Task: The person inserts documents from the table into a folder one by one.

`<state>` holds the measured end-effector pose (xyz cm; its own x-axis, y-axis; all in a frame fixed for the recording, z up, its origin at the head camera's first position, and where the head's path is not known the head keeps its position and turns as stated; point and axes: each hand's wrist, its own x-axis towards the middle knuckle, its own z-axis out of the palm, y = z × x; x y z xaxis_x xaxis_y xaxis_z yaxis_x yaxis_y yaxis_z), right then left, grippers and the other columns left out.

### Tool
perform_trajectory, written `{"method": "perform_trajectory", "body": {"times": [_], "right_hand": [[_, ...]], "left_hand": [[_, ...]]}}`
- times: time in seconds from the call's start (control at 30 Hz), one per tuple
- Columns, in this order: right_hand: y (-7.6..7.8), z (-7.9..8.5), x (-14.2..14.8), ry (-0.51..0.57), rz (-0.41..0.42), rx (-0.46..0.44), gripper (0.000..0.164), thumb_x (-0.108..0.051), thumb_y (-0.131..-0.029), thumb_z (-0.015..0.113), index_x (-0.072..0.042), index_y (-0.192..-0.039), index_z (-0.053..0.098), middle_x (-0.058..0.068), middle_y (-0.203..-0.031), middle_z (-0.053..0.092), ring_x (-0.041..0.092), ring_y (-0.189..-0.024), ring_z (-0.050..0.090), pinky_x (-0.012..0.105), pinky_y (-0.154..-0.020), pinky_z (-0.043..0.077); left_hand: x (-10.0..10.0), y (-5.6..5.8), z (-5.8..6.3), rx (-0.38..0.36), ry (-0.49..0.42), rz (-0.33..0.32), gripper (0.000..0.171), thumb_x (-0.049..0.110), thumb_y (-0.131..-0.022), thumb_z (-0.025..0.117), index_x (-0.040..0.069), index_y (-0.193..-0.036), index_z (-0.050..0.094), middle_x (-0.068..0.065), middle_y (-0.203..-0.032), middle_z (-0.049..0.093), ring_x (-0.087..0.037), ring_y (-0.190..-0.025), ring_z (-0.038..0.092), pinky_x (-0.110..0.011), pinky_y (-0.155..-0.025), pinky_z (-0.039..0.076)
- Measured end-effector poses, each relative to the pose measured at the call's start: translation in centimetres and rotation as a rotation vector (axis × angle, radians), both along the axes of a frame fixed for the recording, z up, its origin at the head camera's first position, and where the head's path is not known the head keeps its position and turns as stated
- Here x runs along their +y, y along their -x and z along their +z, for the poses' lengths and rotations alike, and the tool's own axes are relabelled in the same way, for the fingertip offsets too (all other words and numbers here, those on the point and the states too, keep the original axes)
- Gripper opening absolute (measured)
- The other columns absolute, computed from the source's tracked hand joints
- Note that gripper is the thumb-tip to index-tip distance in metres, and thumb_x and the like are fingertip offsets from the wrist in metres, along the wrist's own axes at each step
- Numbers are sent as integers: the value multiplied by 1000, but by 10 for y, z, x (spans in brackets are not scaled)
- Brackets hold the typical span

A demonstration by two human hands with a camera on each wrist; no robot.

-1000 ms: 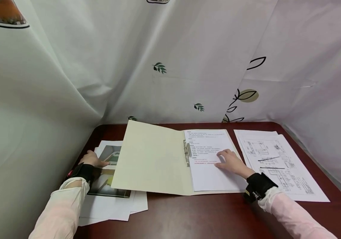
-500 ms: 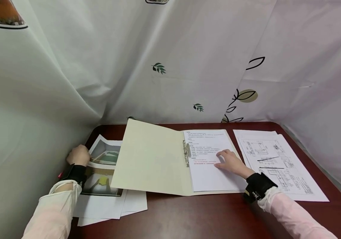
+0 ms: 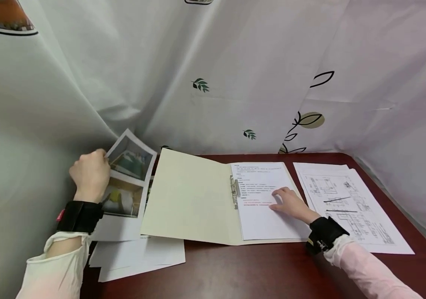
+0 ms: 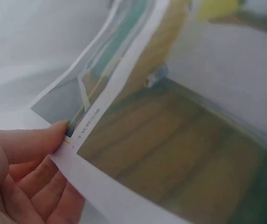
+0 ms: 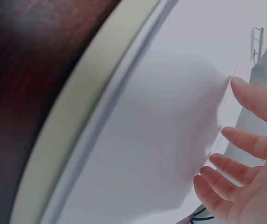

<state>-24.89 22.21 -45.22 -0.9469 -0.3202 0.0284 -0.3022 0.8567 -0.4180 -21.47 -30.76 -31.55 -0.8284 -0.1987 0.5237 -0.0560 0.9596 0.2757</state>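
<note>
Hanging from the left hand (image 3: 91, 174): printed sheet (image 3: 124, 189)

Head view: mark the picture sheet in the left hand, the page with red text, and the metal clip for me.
Picture sheet (image 3: 125, 191): head view, on its lower photo.
Page (image 3: 259, 214): head view, on the blank part just below the red text.
Metal clip (image 3: 234, 192): head view, on its middle.

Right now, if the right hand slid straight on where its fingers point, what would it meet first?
Probably the metal clip on the folder, across the printed page under the right hand, though height is unclear.
</note>
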Motion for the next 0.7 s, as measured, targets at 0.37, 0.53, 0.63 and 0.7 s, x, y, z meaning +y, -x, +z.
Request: {"method": "perform_trajectory", "body": {"times": [0.37,0.53,0.63,0.7], "right_hand": [[2,5,0,13,-8,56,40,-17,-90,76,11,-116,64,36,-122,57,54,-117,52,60,-100,41],[2,9,-1,32,-9,86,37,-15,-91,75,11,-115,65,36,-121,58,53,-118,51,61,-102,40],[2,11,-1,63,-15,105,34,-13,-92,73,11,-114,64,35,-121,58,53,-119,51,61,-101,39],[3,13,-3,87,-19,109,32,-12,-93,71,10,-115,64,35,-123,57,52,-120,50,61,-101,40]], "left_hand": [[45,-13,37,421,167,-54,15,-1,-101,56,-13,-95,64,-30,-71,62,-49,-47,52,-43,-37,27],[55,-15,49,535,154,-109,16,0,-101,58,-11,-96,68,-28,-74,65,-47,-47,53,-39,-38,23],[66,-17,59,576,113,-145,17,2,-102,57,-9,-97,69,-27,-77,67,-47,-52,56,-44,-39,29],[74,-17,65,597,89,-170,17,3,-102,58,-8,-97,70,-27,-79,67,-47,-55,58,-49,-41,34]]}}
